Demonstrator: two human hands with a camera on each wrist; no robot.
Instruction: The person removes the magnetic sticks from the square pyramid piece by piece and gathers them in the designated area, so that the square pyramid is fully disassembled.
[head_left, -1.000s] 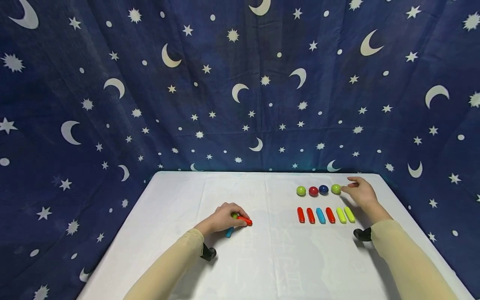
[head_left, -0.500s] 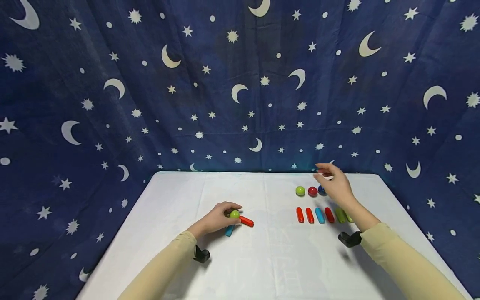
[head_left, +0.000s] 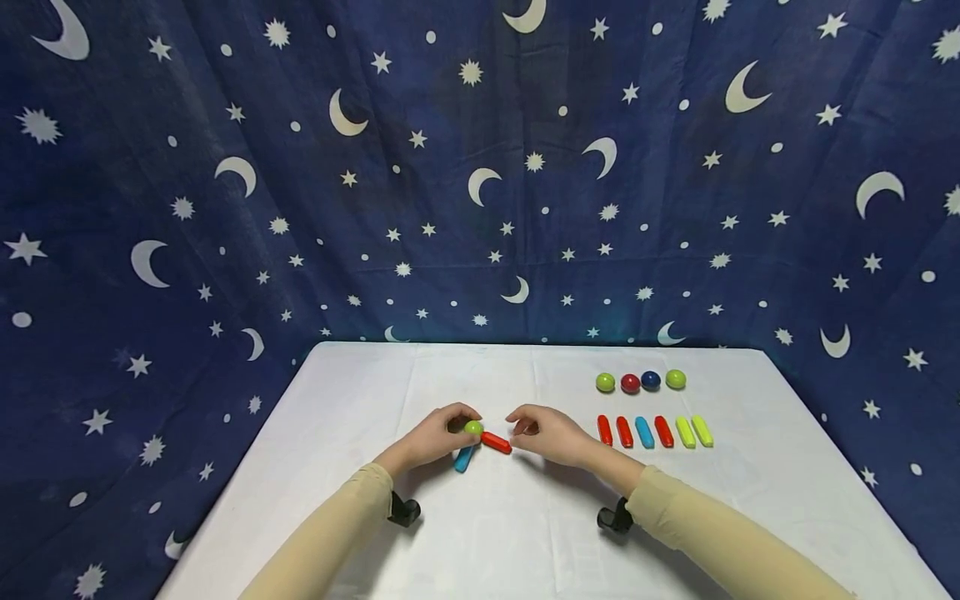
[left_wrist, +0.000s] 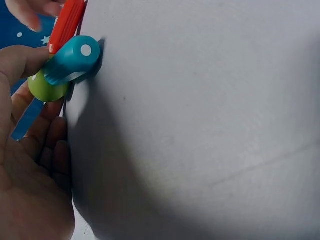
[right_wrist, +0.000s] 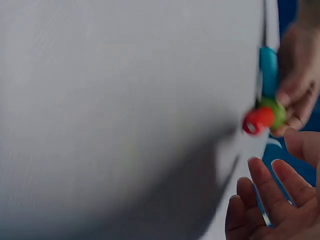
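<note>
Near the middle of the white table, my left hand (head_left: 435,435) pinches a small green ball (head_left: 473,427) between thumb and fingers. A red stick (head_left: 496,442) juts from the ball toward the right, and a blue stick (head_left: 464,458) points toward the front. In the left wrist view the blue stick (left_wrist: 80,56) shows its round end with a white dot. My right hand (head_left: 553,434) is just right of the red stick's tip, fingers loosely curved and holding nothing. In the right wrist view its thumb and fingertips are apart, close below the red stick (right_wrist: 257,121).
At the back right stand a green ball (head_left: 605,382), a red ball (head_left: 630,383), a dark blue ball (head_left: 650,381) and another green ball (head_left: 676,379) in a row. In front lie several sticks, including red (head_left: 625,432), blue (head_left: 644,432) and yellow (head_left: 702,431). A star-patterned curtain (head_left: 420,208) hangs behind.
My right hand has left the rightmost green ball, passing left over the row to beside the red stick. My left fingers have shifted, so the pinched green ball shows more.
</note>
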